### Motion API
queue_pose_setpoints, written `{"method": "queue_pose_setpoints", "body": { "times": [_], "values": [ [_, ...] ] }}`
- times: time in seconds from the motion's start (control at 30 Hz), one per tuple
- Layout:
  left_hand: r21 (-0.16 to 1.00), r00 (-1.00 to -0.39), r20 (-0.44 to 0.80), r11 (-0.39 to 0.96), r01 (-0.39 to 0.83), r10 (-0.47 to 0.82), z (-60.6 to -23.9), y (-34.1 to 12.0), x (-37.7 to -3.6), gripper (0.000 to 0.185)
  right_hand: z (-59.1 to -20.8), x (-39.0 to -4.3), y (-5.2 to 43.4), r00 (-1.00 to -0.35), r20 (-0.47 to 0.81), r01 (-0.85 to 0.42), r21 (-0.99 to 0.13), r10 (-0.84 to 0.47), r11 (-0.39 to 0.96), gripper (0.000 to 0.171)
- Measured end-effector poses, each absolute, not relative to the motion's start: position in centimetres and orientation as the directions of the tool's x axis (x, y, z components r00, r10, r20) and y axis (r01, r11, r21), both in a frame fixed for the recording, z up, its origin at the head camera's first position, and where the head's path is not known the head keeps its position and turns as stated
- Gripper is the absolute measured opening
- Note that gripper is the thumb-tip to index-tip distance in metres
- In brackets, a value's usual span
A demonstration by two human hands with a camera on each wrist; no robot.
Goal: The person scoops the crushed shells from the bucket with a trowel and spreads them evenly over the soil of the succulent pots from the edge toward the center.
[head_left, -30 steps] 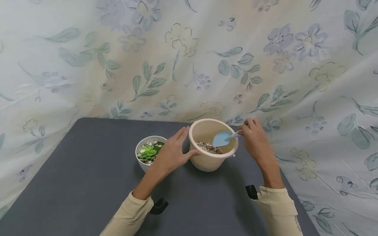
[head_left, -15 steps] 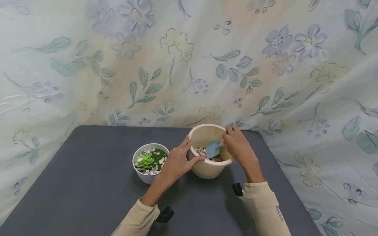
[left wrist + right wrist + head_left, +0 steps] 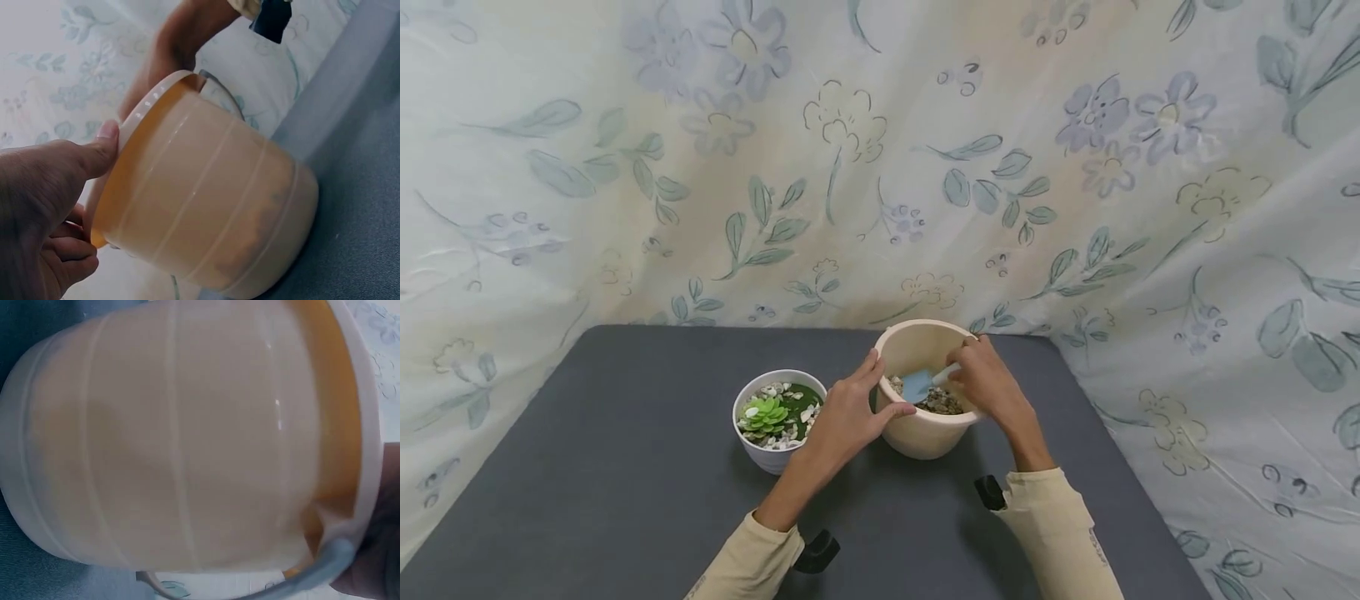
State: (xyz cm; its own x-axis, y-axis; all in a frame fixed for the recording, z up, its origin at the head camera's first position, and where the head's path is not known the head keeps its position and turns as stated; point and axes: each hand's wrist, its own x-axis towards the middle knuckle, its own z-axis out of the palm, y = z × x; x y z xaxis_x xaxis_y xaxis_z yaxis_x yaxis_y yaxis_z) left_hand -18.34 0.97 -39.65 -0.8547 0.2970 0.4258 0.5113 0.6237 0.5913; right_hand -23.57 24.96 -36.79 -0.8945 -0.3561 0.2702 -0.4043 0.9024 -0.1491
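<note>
A cream plastic bucket (image 3: 925,442) with pebbles (image 3: 946,402) in its bottom stands on the grey table. My left hand (image 3: 844,417) grips its near-left rim; the left wrist view shows the thumb on the rim (image 3: 128,125) and the fingers curled by the lower side. Inside the bucket's mouth, my right hand (image 3: 988,383) holds a small light-blue trowel (image 3: 917,386) by its handle, blade over the pebbles at the left. The bucket wall (image 3: 175,437) fills most of the right wrist view and hides the trowel there.
Left of the bucket stands a white pot (image 3: 763,458) holding a green succulent (image 3: 765,414) and white pebbles, close to my left forearm. The bucket's grey handle (image 3: 312,575) hangs at its side. A floral curtain (image 3: 880,167) rises behind the dark grey table (image 3: 625,467).
My right hand has moved left and down into the bucket, bringing the trowel blade across the pebbles to the left side. The left hand keeps its hold on the rim.
</note>
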Motion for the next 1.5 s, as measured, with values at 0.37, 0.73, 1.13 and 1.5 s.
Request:
{"method": "queue_pose_setpoints", "body": {
  "times": [0.37, 0.73, 1.13, 1.5],
  "values": [
    [0.607, -0.865, 0.400, 0.620, 0.497, 0.302, -39.7, 0.7, -18.0, 0.087, -36.0, -20.7, 26.8, -0.917, 0.347, -0.332, -0.394, -0.195, 0.857, 0.018],
    [0.627, -0.874, 0.384, 0.611, 0.483, 0.297, -39.6, 0.1, -18.1, 0.089, -35.6, -18.2, 29.1, -0.904, 0.427, -0.251, -0.525, -0.003, 0.814, 0.019],
    [0.582, -0.838, 0.431, 0.607, 0.541, 0.333, -38.9, -0.8, -18.8, 0.083, -33.9, -16.2, 29.4, -0.883, 0.469, -0.267, -0.517, 0.008, 0.813, 0.019],
    [0.570, -0.852, 0.370, 0.634, 0.524, 0.372, -37.8, -3.6, -19.0, 0.067, -32.9, -14.6, 28.0, -0.850, 0.526, -0.331, -0.479, -0.036, 0.813, 0.017]
  ]
}}
